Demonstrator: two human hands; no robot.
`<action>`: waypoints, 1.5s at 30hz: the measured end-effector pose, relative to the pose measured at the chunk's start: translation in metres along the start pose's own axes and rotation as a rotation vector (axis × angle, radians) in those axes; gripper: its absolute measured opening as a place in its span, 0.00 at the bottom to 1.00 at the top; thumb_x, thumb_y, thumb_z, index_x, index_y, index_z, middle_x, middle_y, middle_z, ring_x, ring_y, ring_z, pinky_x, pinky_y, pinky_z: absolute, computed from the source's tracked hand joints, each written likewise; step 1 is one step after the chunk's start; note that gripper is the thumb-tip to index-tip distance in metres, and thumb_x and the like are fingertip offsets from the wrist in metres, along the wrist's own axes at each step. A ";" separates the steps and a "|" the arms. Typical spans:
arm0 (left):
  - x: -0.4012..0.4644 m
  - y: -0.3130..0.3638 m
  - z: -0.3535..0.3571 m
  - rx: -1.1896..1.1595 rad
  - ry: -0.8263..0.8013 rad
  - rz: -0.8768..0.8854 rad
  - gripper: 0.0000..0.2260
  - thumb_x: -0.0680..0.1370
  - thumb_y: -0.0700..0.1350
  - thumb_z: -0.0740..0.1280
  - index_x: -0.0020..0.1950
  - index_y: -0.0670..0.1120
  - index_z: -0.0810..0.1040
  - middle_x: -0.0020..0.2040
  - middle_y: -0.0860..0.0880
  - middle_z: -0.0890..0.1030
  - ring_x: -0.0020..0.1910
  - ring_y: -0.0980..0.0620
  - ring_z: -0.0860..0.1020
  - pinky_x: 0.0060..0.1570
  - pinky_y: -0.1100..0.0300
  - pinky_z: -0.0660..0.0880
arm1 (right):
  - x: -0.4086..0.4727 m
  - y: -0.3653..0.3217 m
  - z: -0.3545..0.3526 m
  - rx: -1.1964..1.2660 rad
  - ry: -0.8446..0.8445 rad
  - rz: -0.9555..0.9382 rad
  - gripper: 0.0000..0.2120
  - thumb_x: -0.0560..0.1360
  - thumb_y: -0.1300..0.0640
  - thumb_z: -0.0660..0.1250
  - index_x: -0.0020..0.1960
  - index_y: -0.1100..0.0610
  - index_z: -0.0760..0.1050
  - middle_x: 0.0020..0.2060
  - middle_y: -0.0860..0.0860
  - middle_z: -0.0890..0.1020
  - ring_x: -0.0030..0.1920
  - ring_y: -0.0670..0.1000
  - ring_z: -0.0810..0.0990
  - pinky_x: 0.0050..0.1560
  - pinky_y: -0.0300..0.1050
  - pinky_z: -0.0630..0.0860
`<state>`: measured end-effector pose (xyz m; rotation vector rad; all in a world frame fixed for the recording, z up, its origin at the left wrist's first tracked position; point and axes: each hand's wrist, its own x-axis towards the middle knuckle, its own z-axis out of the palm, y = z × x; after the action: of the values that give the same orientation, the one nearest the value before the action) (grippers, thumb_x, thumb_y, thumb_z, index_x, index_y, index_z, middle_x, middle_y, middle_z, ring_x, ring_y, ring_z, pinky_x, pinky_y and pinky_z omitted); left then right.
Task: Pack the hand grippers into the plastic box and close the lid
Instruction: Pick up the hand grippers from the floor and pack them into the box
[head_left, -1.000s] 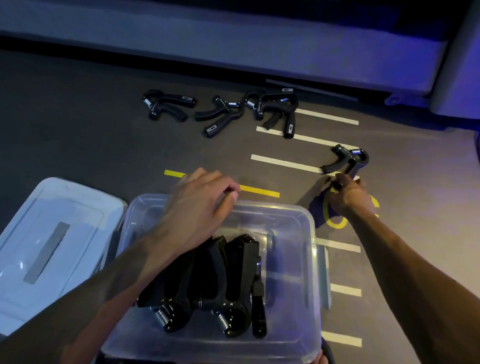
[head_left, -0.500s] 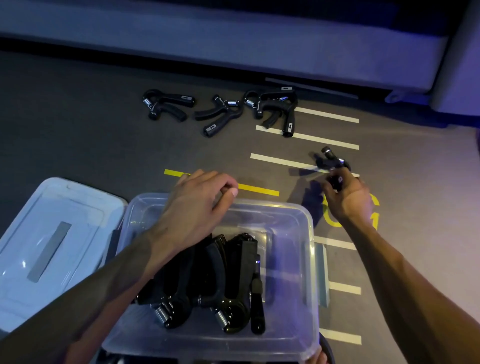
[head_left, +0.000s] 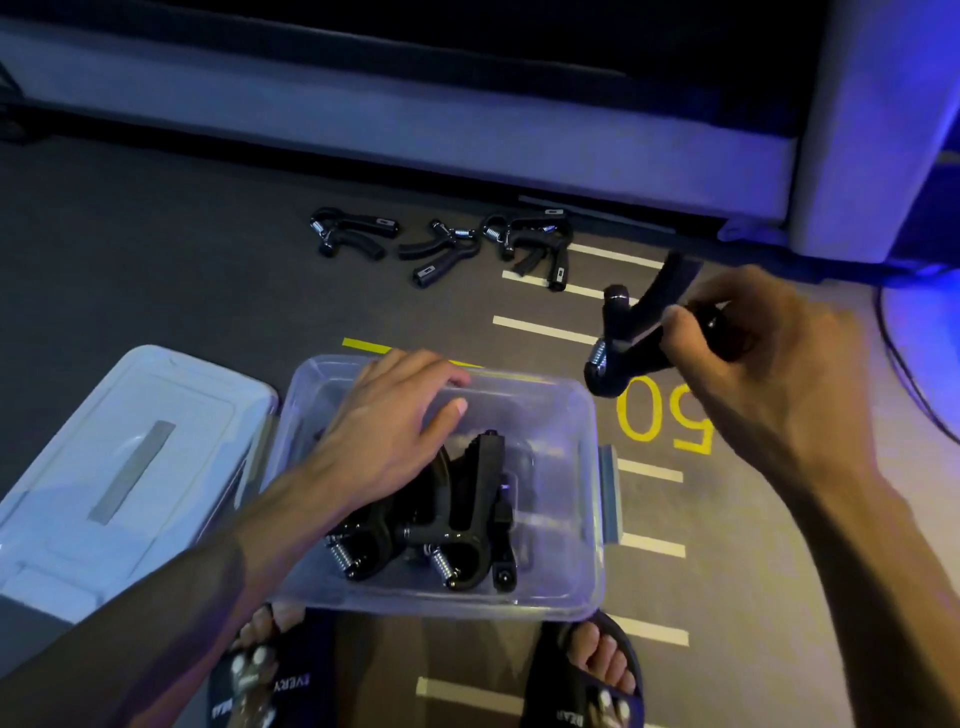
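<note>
A clear plastic box (head_left: 582, 499) stands on the floor in front of my feet, with several black hand grippers (head_left: 467, 525) lying in it. My left hand (head_left: 389, 431) hovers over the box's far left part, fingers relaxed, holding nothing. My right hand (head_left: 769, 374) grips one black hand gripper (head_left: 623, 343) by a handle, lifted off the floor just right of the box's far corner. Further off on the floor lie more hand grippers (head_left: 441, 247) in a loose row. The box's lid (head_left: 119, 467) lies flat to the left of the box.
The dark floor carries white stripes (head_left: 540, 327), a yellow line and a yellow "50" (head_left: 665, 415). A low grey ledge (head_left: 415, 130) runs along the back, with a pillar (head_left: 872, 130) at the right. My sandalled feet (head_left: 587, 670) are just below the box. A cable (head_left: 904, 358) lies at far right.
My right hand has lifted the hand gripper off the floor and brought it closer, towards the box. My left hand has stayed over the box. The view has tilted down.
</note>
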<state>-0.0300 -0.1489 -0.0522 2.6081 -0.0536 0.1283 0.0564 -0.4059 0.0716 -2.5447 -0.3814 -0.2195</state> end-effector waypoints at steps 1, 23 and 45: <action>-0.003 0.001 -0.001 0.003 0.003 0.000 0.12 0.79 0.54 0.61 0.59 0.52 0.77 0.55 0.54 0.79 0.56 0.48 0.75 0.58 0.51 0.71 | -0.005 -0.009 -0.009 -0.005 -0.039 -0.014 0.10 0.74 0.45 0.67 0.43 0.52 0.76 0.30 0.48 0.81 0.32 0.50 0.80 0.35 0.47 0.76; -0.004 -0.005 0.003 -0.038 -0.005 -0.029 0.10 0.80 0.53 0.61 0.59 0.53 0.77 0.56 0.57 0.79 0.57 0.50 0.74 0.59 0.54 0.69 | -0.094 -0.017 0.108 -0.470 -0.868 0.064 0.15 0.80 0.53 0.61 0.65 0.54 0.69 0.55 0.56 0.80 0.58 0.60 0.80 0.50 0.49 0.77; -0.004 -0.008 -0.002 -0.041 -0.005 -0.029 0.10 0.80 0.53 0.62 0.58 0.53 0.78 0.56 0.57 0.79 0.57 0.51 0.74 0.58 0.56 0.68 | -0.078 -0.011 0.093 -0.436 -1.234 0.101 0.14 0.78 0.52 0.65 0.61 0.57 0.77 0.57 0.56 0.81 0.58 0.58 0.81 0.54 0.48 0.78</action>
<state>-0.0334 -0.1412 -0.0545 2.5677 -0.0199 0.1091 -0.0138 -0.3636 -0.0188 -2.7925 -0.6806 1.5035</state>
